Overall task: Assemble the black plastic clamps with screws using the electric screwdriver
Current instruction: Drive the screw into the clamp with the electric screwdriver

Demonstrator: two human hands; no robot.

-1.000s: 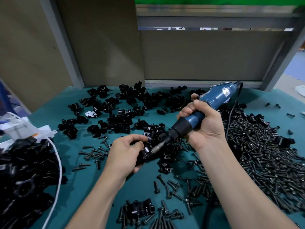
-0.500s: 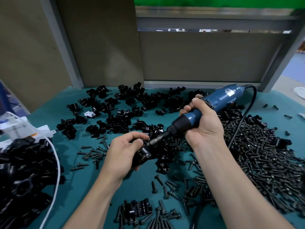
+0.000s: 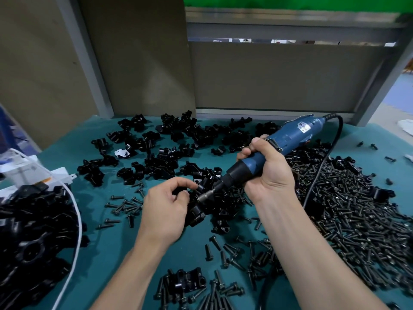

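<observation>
The left hand point(image 3: 165, 211) has its fingers curled round one black clamp point(image 3: 197, 215), thumb and forefinger pinched together above it. The right hand point(image 3: 267, 175) is wrapped fully round the one blue electric screwdriver point(image 3: 288, 140), which slants down to the left so that its bit point(image 3: 204, 198) meets the held clamp. Its black cord point(image 3: 321, 166) loops away over the right side.

Everything lies loose on the teal worktop point(image 3: 107, 242). Just beyond the hands lies a spread of unassembled clamp pieces point(image 3: 169, 139), too many to count. To the right is a dense heap of screws point(image 3: 357, 220), also uncountable, and a thin scatter of screws point(image 3: 125, 206) lies left of the left hand. One assembled clamp point(image 3: 187, 283) sits near the front edge among more screws. At far left a pile of larger black parts point(image 3: 29, 242) is crossed by one white cable point(image 3: 77, 222).
</observation>
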